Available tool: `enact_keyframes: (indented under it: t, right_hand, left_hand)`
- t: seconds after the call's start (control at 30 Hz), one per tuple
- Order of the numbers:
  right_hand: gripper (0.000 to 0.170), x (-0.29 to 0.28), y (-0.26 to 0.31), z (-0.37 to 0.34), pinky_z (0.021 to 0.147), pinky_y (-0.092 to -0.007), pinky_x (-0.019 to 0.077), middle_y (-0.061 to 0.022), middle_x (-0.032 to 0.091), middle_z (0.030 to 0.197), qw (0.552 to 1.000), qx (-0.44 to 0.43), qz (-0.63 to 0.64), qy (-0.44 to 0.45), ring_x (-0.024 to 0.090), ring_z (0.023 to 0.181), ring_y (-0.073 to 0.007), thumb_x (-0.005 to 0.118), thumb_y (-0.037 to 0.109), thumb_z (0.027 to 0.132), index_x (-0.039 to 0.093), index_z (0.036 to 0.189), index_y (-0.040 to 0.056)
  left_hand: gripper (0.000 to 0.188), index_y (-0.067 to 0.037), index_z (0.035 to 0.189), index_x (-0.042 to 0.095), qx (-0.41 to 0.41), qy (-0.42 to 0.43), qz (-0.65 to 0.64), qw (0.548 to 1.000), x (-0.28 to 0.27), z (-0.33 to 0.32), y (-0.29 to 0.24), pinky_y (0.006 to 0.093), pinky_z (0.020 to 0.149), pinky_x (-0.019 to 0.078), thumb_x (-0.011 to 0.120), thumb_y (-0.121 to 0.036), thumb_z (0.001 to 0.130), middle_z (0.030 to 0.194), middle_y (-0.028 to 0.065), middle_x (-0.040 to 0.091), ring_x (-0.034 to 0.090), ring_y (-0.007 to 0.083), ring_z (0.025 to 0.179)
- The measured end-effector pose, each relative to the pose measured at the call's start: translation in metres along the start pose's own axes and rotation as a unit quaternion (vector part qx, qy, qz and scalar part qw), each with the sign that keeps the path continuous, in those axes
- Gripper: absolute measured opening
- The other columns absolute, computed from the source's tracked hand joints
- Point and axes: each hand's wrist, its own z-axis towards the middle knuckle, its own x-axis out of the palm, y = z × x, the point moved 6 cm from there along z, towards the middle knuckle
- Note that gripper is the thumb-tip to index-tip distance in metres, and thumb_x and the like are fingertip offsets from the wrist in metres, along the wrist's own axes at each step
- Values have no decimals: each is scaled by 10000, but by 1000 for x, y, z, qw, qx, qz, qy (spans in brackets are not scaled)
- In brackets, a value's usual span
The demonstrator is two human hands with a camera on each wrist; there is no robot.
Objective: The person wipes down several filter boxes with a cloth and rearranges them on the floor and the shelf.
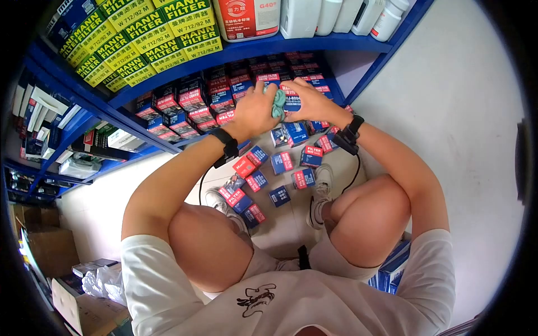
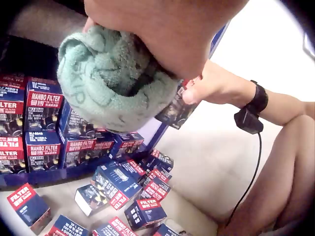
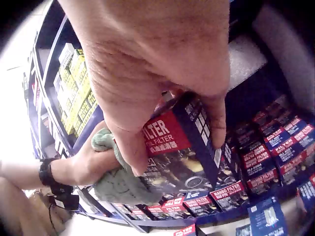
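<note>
My left hand grips a bunched green cloth, pale and terry-like, in front of the low shelf. Opposite it, my right hand holds an oil filter box, red and dark blue with a printed engine picture, between thumb and fingers. In the right wrist view the cloth lies against one side of this box. Behind both hands, rows of similar filter boxes fill the bottom shelf.
Several loose filter boxes lie on the floor between the person's shoes. Above the hands runs a blue shelf edge, bearing yellow-green filter boxes and a white-and-red jug. A white wall stands at right.
</note>
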Motion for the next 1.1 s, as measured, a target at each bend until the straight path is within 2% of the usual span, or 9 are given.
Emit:
enact_keyframes:
  t: [0.07, 0.17, 0.27, 0.33, 0.47, 0.6, 0.7, 0.77, 1.1]
  right_hand:
    - [920, -1, 8, 0, 991, -392, 442, -170, 527, 1175, 1000, -4, 18, 12, 535, 1147, -350, 905, 286, 613, 487, 1387, 15]
    - [915, 0, 20, -1, 998, -390, 438, -174, 541, 1204, 998, 4, 55, 42, 533, 1151, -349, 910, 298, 608, 499, 1375, 15]
    - [904, -3, 21, -4, 990, -392, 447, -177, 565, 1225, 997, -38, -66, 8, 544, 1139, -353, 910, 294, 604, 509, 1358, -4]
    - [849, -10, 11, -4, 996, -358, 452, -171, 568, 1218, 999, -1, -33, 0, 566, 1147, -275, 901, 255, 654, 490, 1345, -20]
    - [837, -16, -5, -4, 964, -331, 464, -152, 587, 1144, 994, 100, 41, -11, 592, 1076, -224, 892, 216, 686, 426, 1343, -13]
    - [863, -13, -11, -5, 996, -340, 450, -155, 561, 1202, 990, 110, 86, -15, 571, 1125, -234, 881, 191, 686, 405, 1380, 2]
    - [880, -14, -4, -7, 1039, -359, 428, -162, 516, 1282, 999, 23, 39, -25, 533, 1205, -270, 874, 174, 672, 411, 1408, 33]
    - [882, -6, -6, -7, 1010, -385, 445, -184, 520, 1263, 999, 18, 27, 18, 536, 1192, -340, 883, 192, 618, 463, 1381, 52]
    - [906, 1, 17, -5, 954, -377, 472, -199, 525, 1183, 998, 0, 0, 58, 577, 1088, -349, 873, 268, 622, 473, 1391, 6]
  left_hand:
    - [652, -48, 1243, 459, -72, -32, 33, 996, -4, -1, 10, 514, 840, 538, 782, -242, 710, 1169, 254, 521, 587, 464, 1031]
    - [662, -34, 1246, 452, -105, -20, 45, 993, -1, 2, 33, 499, 824, 562, 796, -257, 726, 1194, 252, 526, 600, 460, 1054]
    - [648, -48, 1252, 445, -108, -22, 40, 993, -1, 0, 39, 520, 860, 543, 777, -241, 730, 1215, 268, 517, 586, 482, 1064]
    - [656, -49, 1258, 441, -110, -22, 40, 993, 0, -1, 44, 523, 868, 539, 778, -243, 729, 1220, 270, 515, 585, 482, 1068]
    - [674, -59, 1278, 433, -107, 20, 27, 994, 4, -5, 46, 515, 879, 532, 778, -253, 732, 1211, 266, 512, 584, 471, 1067]
    - [678, -73, 1281, 441, -47, 24, -2, 999, 2, -11, 28, 508, 872, 524, 779, -259, 724, 1173, 230, 509, 579, 447, 1068]
    - [672, -74, 1272, 450, -7, 13, -16, 1000, -2, -14, 14, 506, 865, 520, 782, -253, 716, 1156, 204, 501, 572, 430, 1066]
    - [671, -74, 1278, 449, 24, 9, -20, 999, 1, -14, 4, 506, 861, 520, 779, -243, 719, 1151, 204, 503, 569, 431, 1063]
    - [662, -24, 1273, 432, -66, 6, 24, 997, 1, -5, 26, 513, 851, 531, 759, -253, 746, 1171, 252, 511, 587, 462, 1039]
